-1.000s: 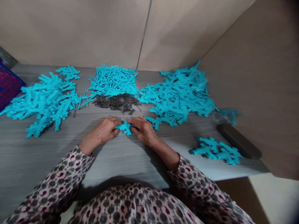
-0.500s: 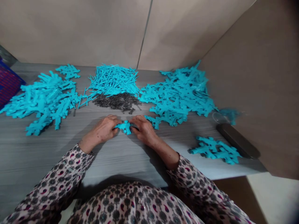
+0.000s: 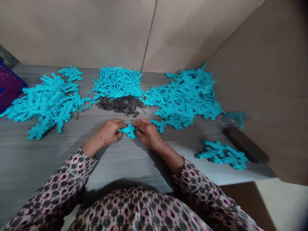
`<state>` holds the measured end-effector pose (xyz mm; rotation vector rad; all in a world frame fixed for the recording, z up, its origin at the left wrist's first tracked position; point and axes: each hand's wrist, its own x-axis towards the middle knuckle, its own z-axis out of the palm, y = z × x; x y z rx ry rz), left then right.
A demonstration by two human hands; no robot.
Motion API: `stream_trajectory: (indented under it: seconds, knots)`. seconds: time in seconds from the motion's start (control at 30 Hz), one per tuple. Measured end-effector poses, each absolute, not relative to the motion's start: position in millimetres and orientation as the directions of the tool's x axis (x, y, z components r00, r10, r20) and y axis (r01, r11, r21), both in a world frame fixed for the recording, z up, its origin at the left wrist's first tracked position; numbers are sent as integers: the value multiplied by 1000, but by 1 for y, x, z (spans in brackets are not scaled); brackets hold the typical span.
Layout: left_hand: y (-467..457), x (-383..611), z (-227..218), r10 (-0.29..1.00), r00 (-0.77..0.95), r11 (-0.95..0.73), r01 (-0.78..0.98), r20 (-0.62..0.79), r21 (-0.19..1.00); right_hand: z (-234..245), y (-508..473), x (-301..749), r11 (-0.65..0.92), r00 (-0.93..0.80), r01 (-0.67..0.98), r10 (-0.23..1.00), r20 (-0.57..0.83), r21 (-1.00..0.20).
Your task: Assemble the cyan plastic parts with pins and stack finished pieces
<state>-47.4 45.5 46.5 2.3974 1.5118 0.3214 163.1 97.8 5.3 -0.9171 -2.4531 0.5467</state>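
Between my hands is a small turquoise plastic toy gun, low over the grey table. My left hand is closed, its fingers and thumb pinching the toy's left end. At the other end, my right hand grips it with curled fingers. The fingertips partly cover both ends. Just beyond the hands lies a heap of small black pins, with a pile of thin turquoise rods behind it. Several more turquoise gun pieces are heaped to the right of my right hand.
Another pile of turquoise gun pieces lies at left, near a blue and red basket. At right sit a few turquoise toy guns beside a dark elongated case. Panels wall off the table's back and right side.
The hands keep their hold on the toy gun with hardly any movement. The whole view has shifted very slightly.
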Motion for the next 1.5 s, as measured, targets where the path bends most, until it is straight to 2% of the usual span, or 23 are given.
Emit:
stream_trajectory:
  seconds: [0.23, 0.43, 1.5]
  knots:
    - [45, -49, 44, 916, 394, -390, 826, 77, 407, 6, 98, 165, 677, -657, 474, 698, 286, -563]
    - [45, -49, 44, 908, 410, -410, 821, 88, 398, 5, 99, 168, 670, -656, 442, 695, 294, -597]
    - [43, -44, 46, 917, 392, -394, 851, 81, 348, -4, 105, 173, 697, -662, 414, 672, 331, -586]
